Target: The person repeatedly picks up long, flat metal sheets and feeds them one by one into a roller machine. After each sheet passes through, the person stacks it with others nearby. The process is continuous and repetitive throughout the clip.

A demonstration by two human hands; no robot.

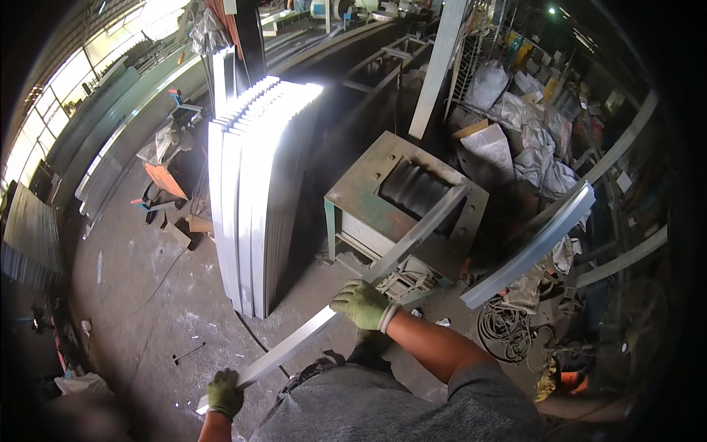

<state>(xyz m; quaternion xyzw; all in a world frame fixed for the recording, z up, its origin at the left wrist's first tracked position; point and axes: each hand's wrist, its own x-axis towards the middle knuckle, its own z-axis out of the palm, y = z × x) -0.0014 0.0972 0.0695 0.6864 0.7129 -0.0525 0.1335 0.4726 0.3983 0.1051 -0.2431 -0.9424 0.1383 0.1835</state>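
A long, straight metal bar [294, 340] slants from low on the left up to the right across my front. My left hand [224, 394], in a green work glove, is closed round its near end. Further along, my right hand [361, 303], gloved alike, grips the same bar from above. The bar's far end lies over a worn metal machine table [361, 180], crossing a dark ribbed roller [412, 195] set in an opening in the top. Part of the roller is hidden by the bar.
A tall stack of shiny metal profiles [247, 214] stands left of the machine. At the right, another metal length [530, 247] slants above a coiled cable [504, 331]. Sacks [537, 140] are heaped behind. A thin T-shaped tool [188, 353] lies on the floor.
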